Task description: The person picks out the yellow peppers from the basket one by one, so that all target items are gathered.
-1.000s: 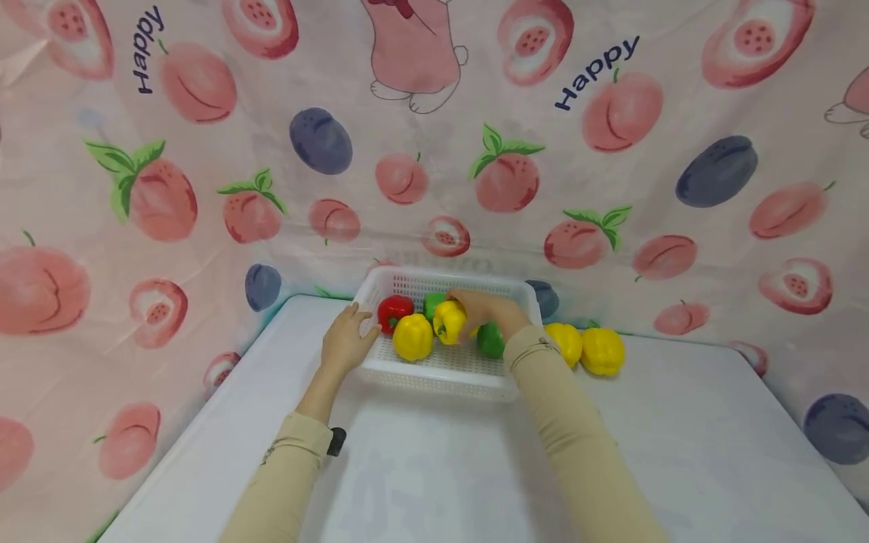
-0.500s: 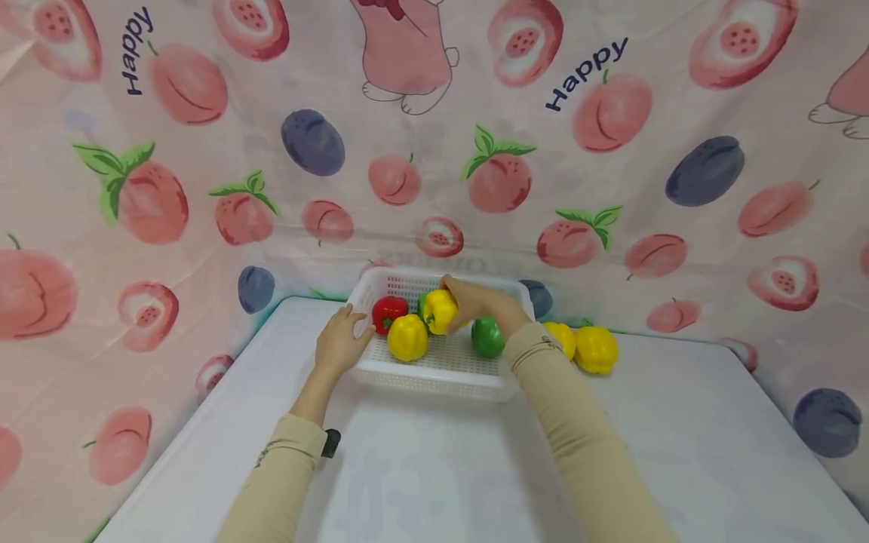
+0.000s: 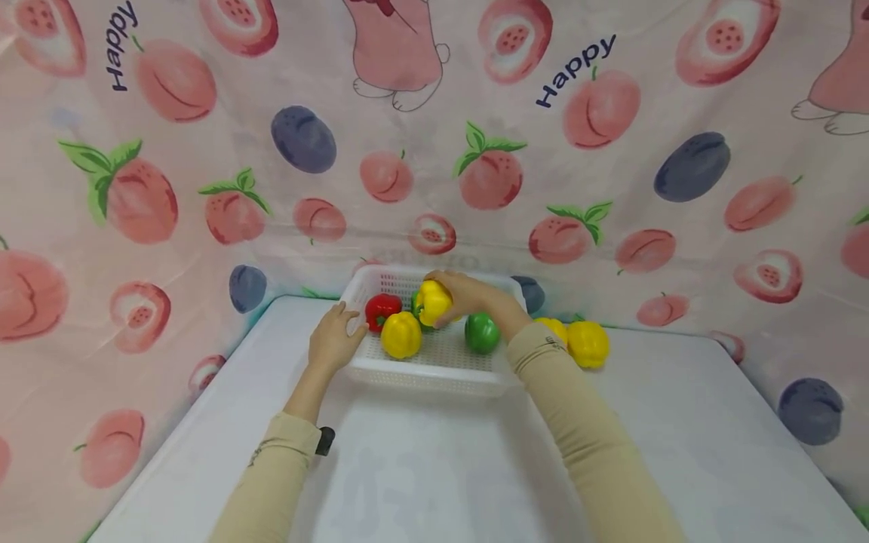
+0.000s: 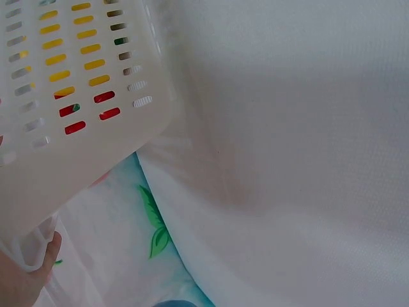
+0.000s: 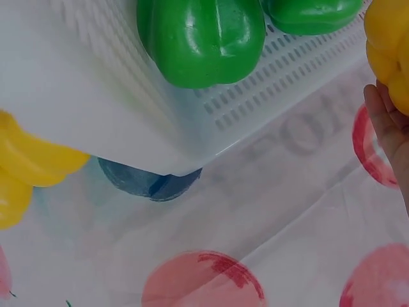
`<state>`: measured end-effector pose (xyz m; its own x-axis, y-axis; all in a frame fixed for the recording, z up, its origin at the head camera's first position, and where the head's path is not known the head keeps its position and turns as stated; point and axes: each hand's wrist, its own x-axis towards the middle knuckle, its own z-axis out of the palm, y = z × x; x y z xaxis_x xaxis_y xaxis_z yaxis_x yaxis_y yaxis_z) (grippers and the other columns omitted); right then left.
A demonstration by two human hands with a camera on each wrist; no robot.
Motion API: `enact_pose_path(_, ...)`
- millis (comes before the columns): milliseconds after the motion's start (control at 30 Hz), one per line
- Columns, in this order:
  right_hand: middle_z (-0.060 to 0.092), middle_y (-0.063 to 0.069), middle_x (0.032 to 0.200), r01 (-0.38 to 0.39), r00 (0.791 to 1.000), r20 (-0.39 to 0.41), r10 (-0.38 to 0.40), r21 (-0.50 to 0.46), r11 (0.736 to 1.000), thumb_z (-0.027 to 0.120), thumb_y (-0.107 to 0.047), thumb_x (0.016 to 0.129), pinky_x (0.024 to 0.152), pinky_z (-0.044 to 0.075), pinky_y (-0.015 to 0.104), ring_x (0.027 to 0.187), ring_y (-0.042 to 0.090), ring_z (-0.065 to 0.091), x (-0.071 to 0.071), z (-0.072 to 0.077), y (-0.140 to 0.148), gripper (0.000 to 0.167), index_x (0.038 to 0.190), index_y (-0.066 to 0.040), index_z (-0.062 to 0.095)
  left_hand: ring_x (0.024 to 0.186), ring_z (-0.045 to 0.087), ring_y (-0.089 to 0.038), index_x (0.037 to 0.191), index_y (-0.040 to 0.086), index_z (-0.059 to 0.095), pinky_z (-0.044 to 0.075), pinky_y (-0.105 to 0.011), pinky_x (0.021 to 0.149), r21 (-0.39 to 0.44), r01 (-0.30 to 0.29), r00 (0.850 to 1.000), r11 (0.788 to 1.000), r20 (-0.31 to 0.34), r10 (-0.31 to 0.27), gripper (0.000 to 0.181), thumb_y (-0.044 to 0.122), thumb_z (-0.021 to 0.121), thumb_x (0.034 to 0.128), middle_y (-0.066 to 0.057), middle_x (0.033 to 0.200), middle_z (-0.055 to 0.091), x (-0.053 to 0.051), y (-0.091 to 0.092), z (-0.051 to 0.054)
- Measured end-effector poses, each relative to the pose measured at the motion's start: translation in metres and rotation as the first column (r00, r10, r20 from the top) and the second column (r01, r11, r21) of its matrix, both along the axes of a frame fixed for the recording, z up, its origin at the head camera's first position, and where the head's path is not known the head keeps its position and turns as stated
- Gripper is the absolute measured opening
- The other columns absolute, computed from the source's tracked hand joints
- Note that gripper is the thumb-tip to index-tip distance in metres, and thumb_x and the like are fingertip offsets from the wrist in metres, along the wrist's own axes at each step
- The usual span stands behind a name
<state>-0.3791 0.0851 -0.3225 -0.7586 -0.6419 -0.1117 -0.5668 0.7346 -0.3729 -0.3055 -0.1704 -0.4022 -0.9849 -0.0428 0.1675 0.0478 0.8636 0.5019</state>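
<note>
1 yellow pepper [image 3: 434, 304], pinched by the right hand [image 3: 468, 292], sits to that hand's left. The left hand [image 3: 331, 338], farther off, grips the basket [image 3: 421, 370].

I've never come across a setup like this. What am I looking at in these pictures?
There is no machine here: these are a person's two bare hands, filmed by worn cameras. The wide picture comes from the head, looking forward and down; the two close ones come from the left and right wrists. On the white table stands a basket holding a red pepper, two green peppers and a yellow pepper. Two more yellow peppers lie to its right. The right hand grips another yellow pepper, within or just above the basket; the left hand holds the basket's left rim.
</note>
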Motion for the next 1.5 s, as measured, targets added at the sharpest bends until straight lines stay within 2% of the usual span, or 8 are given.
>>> enact_pose_path(200, 0.042, 0.011, 0.137, -0.017, 1.0, -0.02, 0.016, -0.015, 1.0, 0.078, -0.036, 0.076, 0.107, 0.039, 0.045, 0.12, 0.027, 0.043, 0.005, 0.005, 0.002, 0.08, 0.139, -0.017, 0.034, 0.14, 0.028, -0.037, 0.13, 0.003, 0.054, 0.03, -0.059, 0.109, -0.019, 0.0, 1.0, 1.0, -0.023, 0.0, 0.048, 0.034, 0.049, 0.0942, -0.021, 0.149, 0.035, -0.001, -0.003, 0.001)
enact_pose_path(467, 0.04, 0.01, 0.14, 0.007, 1.0, 0.005, -0.007, -0.049, 0.999, 0.078, -0.036, 0.075, 0.108, 0.038, 0.046, 0.124, 0.027, 0.04, 0.016, 0.009, 0.007, 0.081, 0.14, -0.016, 0.033, 0.141, 0.027, -0.037, 0.131, 0.003, 0.052, 0.028, -0.059, 0.11, -0.021, 0.001, 1.0, 1.0, 0.001, -0.001, 0.049, 0.035, 0.049, 0.0942, -0.021, 0.15, 0.033, 0.001, -0.001, 0.001)
enact_pose_path(967, 0.047, 0.008, 0.135, -0.061, 0.998, -0.022, 0.058, -0.176, 0.982, 0.079, -0.033, 0.075, 0.108, 0.04, 0.042, 0.118, 0.025, 0.047, 0.029, 0.015, 0.013, 0.082, 0.14, -0.009, 0.033, 0.14, 0.027, -0.038, 0.13, 0.003, 0.054, 0.028, -0.059, 0.11, -0.012, 0.001, 1.0, 1.0, -0.004, -0.001, 0.048, 0.034, 0.051, 0.0937, -0.021, 0.15, 0.034, 0.001, 0.0, 0.001)
enact_pose_path(1133, 0.046, 0.008, 0.138, -0.045, 0.998, -0.043, 0.037, -0.202, 0.978, 0.08, -0.032, 0.074, 0.109, 0.039, 0.043, 0.121, 0.025, 0.046, 0.035, 0.017, 0.016, 0.084, 0.141, -0.009, 0.034, 0.14, 0.027, -0.038, 0.131, 0.003, 0.053, 0.027, -0.059, 0.111, -0.017, 0.008, 1.0, 1.0, 0.0, -0.008, 0.049, 0.034, 0.05, 0.0939, -0.022, 0.15, 0.033, 0.0, -0.001, 0.001)
enact_pose_path(1300, 0.043, 0.009, 0.143, -0.039, 0.995, -0.096, 0.019, -0.207, 0.978, 0.079, -0.037, 0.074, 0.11, 0.037, 0.046, 0.127, 0.027, 0.043, 0.04, 0.017, 0.017, 0.089, 0.144, -0.01, 0.032, 0.14, 0.027, -0.038, 0.131, 0.003, 0.053, 0.028, -0.059, 0.111, -0.016, 0.005, 1.0, 1.0, -0.002, -0.005, 0.049, 0.034, 0.05, 0.0937, -0.021, 0.15, 0.033, 0.0, -0.002, 0.001)
enact_pose_path(1500, 0.039, 0.009, 0.147, 0.022, 0.988, -0.143, -0.055, -0.221, 0.975, 0.077, -0.043, 0.074, 0.109, 0.036, 0.05, 0.13, 0.029, 0.04, 0.046, 0.013, 0.022, 0.09, 0.146, -0.015, 0.031, 0.14, 0.027, -0.039, 0.131, 0.002, 0.053, 0.028, -0.06, 0.11, -0.017, 0.01, 1.0, 1.0, 0.002, -0.01, 0.048, 0.033, 0.05, 0.0937, -0.022, 0.15, 0.033, 0.0, -0.001, 0.001)
